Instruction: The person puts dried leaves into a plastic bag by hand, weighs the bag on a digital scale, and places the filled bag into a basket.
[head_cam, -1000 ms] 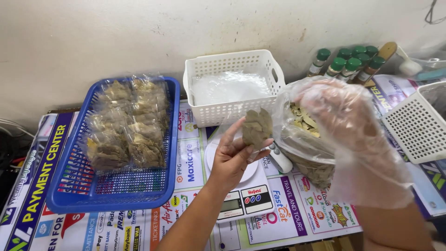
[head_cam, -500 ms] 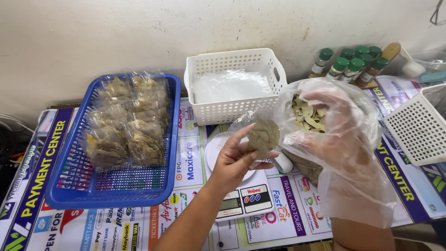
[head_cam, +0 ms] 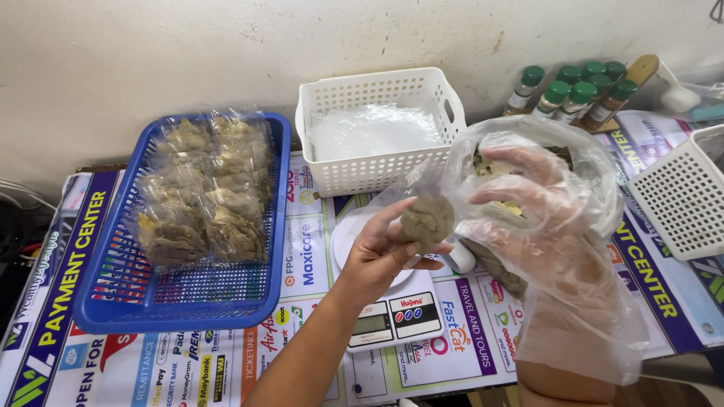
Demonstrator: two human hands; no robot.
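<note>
your left hand (head_cam: pixel 377 252) holds a small packet of dried leaves (head_cam: pixel 427 221) in clear film, thumb and fingers pinching it from below, just above the white scale (head_cam: pixel 377 301) on the counter (head_cam: pixel 302 362). compared with half a second ago, the packet sits a little higher and closer to the mouth of the big clear bag (head_cam: pixel 528 196), now touching its edge. your right hand (head_cam: pixel 543 218), covered by a loose plastic glove, has its fingers spread inside that bag among the loose leaves; a second ago it was cupped lower around the bag's side, so it has shifted upward and opened out. its grip is open, closing on nothing that you can see

the blue basket (head_cam: pixel 113 301) with its filled leaf packets (head_cam: pixel 204 196) stays on your left, unchanged. the white basket (head_cam: pixel 377 128) holding clear film stands behind the scale against the wall, and the green-capped bottles (head_cam: pixel 581 94) remain at the far right, beside another white basket (head_cam: pixel 682 196)
</note>
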